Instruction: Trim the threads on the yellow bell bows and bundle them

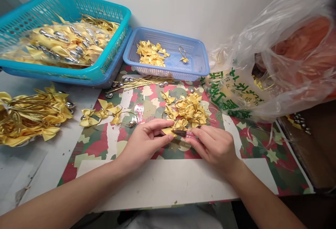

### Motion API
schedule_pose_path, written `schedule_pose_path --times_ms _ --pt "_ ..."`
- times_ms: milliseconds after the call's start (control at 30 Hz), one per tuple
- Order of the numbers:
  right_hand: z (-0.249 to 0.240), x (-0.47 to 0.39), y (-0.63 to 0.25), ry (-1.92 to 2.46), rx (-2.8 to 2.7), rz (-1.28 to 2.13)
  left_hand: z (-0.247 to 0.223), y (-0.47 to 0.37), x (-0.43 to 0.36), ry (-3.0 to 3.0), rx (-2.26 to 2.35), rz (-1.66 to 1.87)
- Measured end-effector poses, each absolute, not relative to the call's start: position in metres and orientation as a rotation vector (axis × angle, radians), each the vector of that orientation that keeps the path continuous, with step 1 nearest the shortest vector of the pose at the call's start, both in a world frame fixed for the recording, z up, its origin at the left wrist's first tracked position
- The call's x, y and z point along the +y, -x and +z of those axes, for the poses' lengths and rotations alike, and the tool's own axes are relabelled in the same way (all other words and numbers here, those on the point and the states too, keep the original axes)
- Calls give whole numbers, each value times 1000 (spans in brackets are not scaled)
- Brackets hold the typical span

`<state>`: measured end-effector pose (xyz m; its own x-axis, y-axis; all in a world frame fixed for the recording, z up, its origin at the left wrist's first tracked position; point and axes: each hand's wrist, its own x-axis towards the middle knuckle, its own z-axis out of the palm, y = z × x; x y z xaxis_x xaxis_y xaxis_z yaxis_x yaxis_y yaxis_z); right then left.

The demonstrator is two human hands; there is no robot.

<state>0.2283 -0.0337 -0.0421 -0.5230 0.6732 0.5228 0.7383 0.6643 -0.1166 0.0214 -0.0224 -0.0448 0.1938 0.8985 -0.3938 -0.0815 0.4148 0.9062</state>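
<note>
My left hand [149,138] pinches a yellow ribbon bow [168,131] between thumb and fingers, near the middle of the table. In my closed right hand [215,143] is a small pink-handled tool [189,134]. Its dark tip reaches the bow at my left fingertips; whether it is a blade or jaws I cannot make out. Just beyond both hands lies a pile of yellow bows [193,108] with gold wire loops. Left of the pile, a few looped bows [90,117] lie apart, beside a silver bell-like bead [132,123].
A blue basket [168,70] at the back holds more bows. Behind left, a turquoise basket [110,59] contains bagged bows with silver beads. Bundled bows [34,115] lie at left. Gold wires [147,81] stretch before the blue basket. A plastic bag [241,89] stands right.
</note>
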Motion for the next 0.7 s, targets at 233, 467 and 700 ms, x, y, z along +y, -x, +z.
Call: schedule_pose_path --times_ms 233,467,700 --pt "-36 -30 -237 1027 -2248 76 -44 -18 -19 -1114 1174 945" --pt "-32 -28 -245 948 -2107 179 -22 31 -27 -1776 1583 1050" --pt "-31 -30 -242 937 -2076 222 -35 93 -57 -2192 1885 949"
